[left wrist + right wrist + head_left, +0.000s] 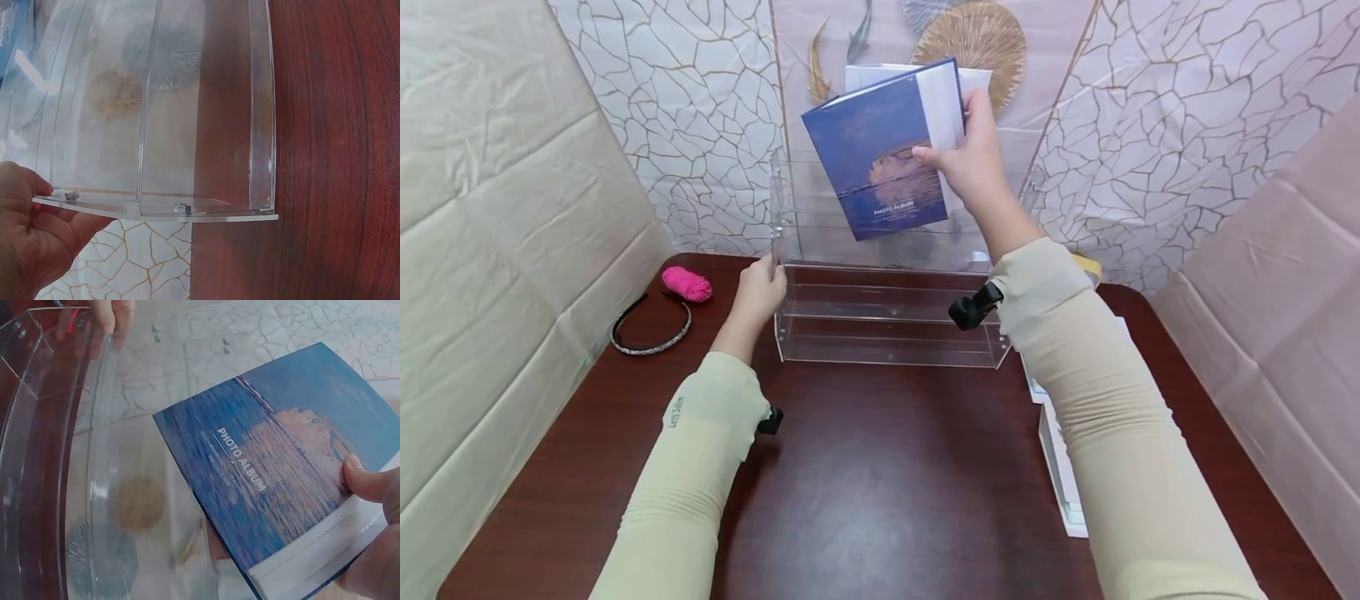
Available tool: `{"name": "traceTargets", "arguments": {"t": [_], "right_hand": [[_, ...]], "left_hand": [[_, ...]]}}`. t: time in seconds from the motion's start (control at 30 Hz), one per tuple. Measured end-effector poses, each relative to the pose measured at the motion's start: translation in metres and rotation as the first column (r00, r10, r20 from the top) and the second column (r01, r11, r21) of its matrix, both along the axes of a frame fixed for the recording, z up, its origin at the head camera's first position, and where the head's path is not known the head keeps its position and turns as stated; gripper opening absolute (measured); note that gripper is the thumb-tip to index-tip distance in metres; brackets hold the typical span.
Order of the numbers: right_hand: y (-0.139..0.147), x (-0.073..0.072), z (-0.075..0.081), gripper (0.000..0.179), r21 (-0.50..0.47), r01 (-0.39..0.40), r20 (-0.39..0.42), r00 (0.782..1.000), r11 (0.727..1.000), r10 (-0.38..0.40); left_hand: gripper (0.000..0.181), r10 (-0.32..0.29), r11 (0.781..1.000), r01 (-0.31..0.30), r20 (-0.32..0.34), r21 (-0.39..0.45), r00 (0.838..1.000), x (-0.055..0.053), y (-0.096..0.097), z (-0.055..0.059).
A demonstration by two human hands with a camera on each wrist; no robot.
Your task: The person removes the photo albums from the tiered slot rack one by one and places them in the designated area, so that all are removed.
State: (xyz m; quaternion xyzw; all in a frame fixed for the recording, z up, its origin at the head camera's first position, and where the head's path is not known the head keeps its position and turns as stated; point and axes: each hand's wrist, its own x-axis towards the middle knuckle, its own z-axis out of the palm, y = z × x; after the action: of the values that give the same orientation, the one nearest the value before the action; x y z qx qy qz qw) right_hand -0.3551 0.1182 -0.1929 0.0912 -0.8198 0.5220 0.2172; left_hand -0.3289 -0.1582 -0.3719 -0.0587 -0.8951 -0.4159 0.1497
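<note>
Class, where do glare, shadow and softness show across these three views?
Head view: a pale sheen on the table, with a shadow beside the left sleeve; left wrist view: a white streak of glare on the clear rack; right wrist view: slightly hazy, and on the photo album the title reads clearly but the smaller print looks soft.

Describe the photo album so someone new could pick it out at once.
On the dark red table stands a clear rack. At its upper part, the right hand grips the tilted photo album. Its blue seascape cover sets it apart from the white item behind.
</note>
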Motion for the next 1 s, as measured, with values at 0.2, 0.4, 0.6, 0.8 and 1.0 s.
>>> {"name": "traceTargets", "arguments": {"t": [0.2, 0.4, 0.6, 0.8, 1.0], "right_hand": [[0.015, -0.002, 0.004, 0.059, -0.063, -0.028, -0.018, 0.999, 0.998, 0.027], [0.033, 0.001, 0.011, 0.057, -0.121, -0.029, -0.026, 0.999, 0.992, 0.026], [0.051, 0.010, 0.014, 0.055, -0.225, -0.032, -0.033, 0.999, 0.974, 0.025], [0.068, 0.023, 0.011, 0.057, -0.402, -0.086, -0.054, 0.996, 0.912, 0.071], [0.083, 0.047, -0.001, 0.055, -0.555, -0.108, -0.068, 0.994, 0.825, 0.084]], "left_hand": [[0.027, -0.001, 1.000, 0.001, 0.018, 0.005, 1.000, 0.000, 0.003, 0.001], [0.025, -0.004, 1.000, 0.004, 0.015, 0.003, 1.000, 0.000, 0.003, 0.001], [0.023, -0.008, 1.000, 0.008, -0.003, 0.005, 1.000, 0.000, 0.003, 0.001], [0.025, -0.009, 1.000, 0.009, 0.012, 0.001, 1.000, 0.002, 0.003, 0.002], [0.023, -0.011, 1.000, 0.011, 0.016, -0.003, 1.000, 0.004, 0.003, 0.002]]}}
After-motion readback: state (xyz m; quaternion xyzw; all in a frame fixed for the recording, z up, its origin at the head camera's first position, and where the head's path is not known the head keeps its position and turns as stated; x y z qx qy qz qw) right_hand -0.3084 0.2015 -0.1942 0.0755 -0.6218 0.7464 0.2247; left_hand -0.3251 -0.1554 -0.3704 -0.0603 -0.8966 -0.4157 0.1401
